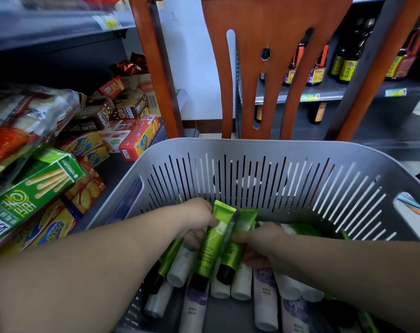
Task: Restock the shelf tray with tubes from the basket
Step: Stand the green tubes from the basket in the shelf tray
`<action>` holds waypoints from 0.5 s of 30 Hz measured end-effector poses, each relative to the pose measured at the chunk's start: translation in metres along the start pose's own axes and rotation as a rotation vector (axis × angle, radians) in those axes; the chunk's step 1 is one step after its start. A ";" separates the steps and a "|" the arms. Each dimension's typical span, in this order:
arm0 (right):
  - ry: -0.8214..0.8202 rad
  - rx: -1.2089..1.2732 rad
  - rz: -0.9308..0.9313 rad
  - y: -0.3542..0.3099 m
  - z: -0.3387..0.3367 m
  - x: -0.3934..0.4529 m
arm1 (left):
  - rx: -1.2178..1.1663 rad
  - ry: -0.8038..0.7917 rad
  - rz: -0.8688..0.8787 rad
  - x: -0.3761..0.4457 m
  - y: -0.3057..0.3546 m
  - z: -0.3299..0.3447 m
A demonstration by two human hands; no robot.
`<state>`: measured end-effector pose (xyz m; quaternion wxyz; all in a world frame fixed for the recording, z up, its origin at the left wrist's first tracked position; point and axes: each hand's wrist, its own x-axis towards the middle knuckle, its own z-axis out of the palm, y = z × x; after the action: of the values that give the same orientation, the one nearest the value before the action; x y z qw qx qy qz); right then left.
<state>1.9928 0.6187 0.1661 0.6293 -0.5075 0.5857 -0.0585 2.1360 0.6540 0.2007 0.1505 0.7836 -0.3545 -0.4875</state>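
A grey slotted basket (264, 150) fills the lower middle of the view and holds several tubes, green ones with black caps and white ones with purple print (264, 294). Both my hands are inside it. My left hand (199, 219) grips a green tube (212, 243) near its crimped end. My right hand (259, 246) pinches a second green tube (235, 248) that lies right beside the first. More green tubes (305, 229) lie at the far right of the basket, partly hidden by my right arm. No shelf tray is in view.
A brown wooden chair back (271, 68) stands right behind the basket. On the left a shelf (112, 169) carries snack boxes and bags, among them a green biscuit-stick box (35, 186). At the back right a shelf holds dark sauce bottles (346, 66).
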 end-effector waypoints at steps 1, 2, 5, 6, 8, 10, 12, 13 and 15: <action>-0.014 0.001 -0.019 0.000 0.001 -0.001 | -0.012 0.002 0.007 0.001 0.000 -0.002; -0.042 0.003 -0.038 0.000 0.002 -0.001 | -0.024 0.003 0.013 0.001 0.001 -0.003; -0.126 0.058 -0.099 -0.003 0.001 -0.004 | -0.090 0.027 0.063 -0.002 0.007 -0.011; -0.133 0.084 -0.121 -0.005 0.000 -0.005 | -0.133 0.036 0.093 -0.005 0.011 -0.014; -0.125 0.115 -0.168 -0.012 -0.003 -0.010 | -0.216 0.068 0.149 -0.016 0.020 -0.021; -0.125 0.122 -0.220 -0.022 -0.005 -0.018 | -0.271 0.121 0.208 -0.027 0.026 -0.029; -0.132 0.113 -0.287 -0.035 -0.009 -0.029 | -0.297 0.175 0.253 -0.039 0.028 -0.039; -0.141 0.106 -0.322 -0.041 -0.012 -0.036 | -0.300 0.207 0.276 -0.047 0.027 -0.043; -0.189 0.122 -0.386 -0.056 -0.015 -0.055 | -0.296 0.263 0.308 -0.067 0.024 -0.053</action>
<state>1.9926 0.6203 0.2461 0.6882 -0.5742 0.4114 -0.1654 2.1534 0.6785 0.2844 0.3809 0.7464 -0.3719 -0.3993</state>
